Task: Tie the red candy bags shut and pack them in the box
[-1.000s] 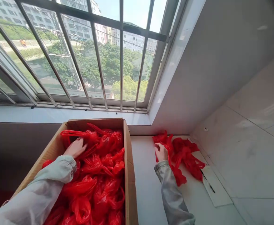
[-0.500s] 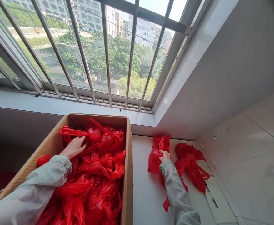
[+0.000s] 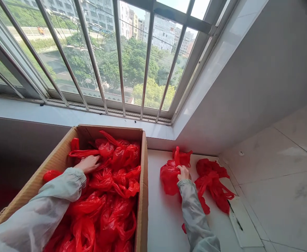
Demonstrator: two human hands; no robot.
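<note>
A cardboard box [image 3: 143,182] stands at lower left, filled with several crumpled red plastic bags [image 3: 111,196]. My left hand [image 3: 90,163] reaches into the box and rests on the red bags near its far end, fingers curled around a bag's handle strip. My right hand [image 3: 183,173] is outside the box on the white surface, closed on a bulging red bag [image 3: 169,175]. More red bags [image 3: 212,180] lie in a loose pile just right of that hand.
A barred window [image 3: 121,59] and its white sill [image 3: 64,117] run along the back. A grey wall [image 3: 248,70] and tiled wall [image 3: 281,168] close the right side. A flat white sheet [image 3: 244,224] lies on the white surface [image 3: 164,220] at lower right.
My right hand has pulled one red bag out of the pile toward the box and lifted it. My left hand shifted slightly right among the bags in the box. The view tilted down a little.
</note>
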